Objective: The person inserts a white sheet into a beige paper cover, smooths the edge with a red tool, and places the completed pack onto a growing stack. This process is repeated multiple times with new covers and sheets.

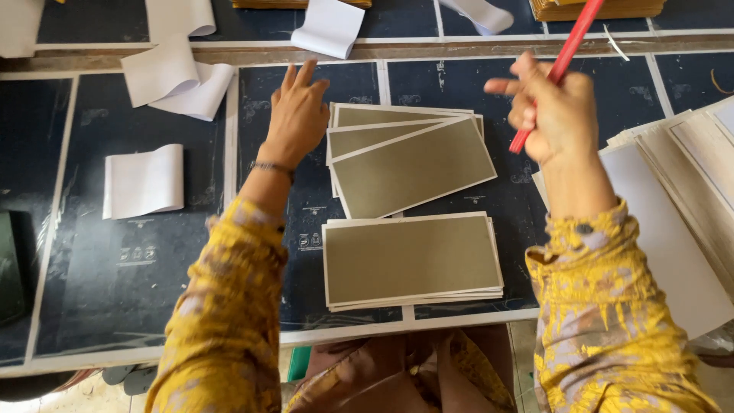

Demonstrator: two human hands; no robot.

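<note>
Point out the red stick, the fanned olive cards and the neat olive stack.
red stick (566, 50), head view, on its shaft above the right hand.
fanned olive cards (413, 168), head view, on the top card's face.
neat olive stack (410, 258), head view, on the top card's centre.

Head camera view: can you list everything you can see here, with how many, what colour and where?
Fanned cards: about three, olive with white edges, centre, beside the left hand.
Neat card stack: one pile, olive with white edges, near the table's front edge.
Red stick: one, held in the right hand, upper right.
Curled paper strips: several, white, left and top of the table.
Pale sheets: one spread pile, cream and white, right edge.
Brown stacks: two, partly cut off along the top edge.
Table: one, dark blue panels with white borders.
Left hand: open, fingers spread, at the fanned cards' left edge.
Right hand: closed around the red stick.
</note>
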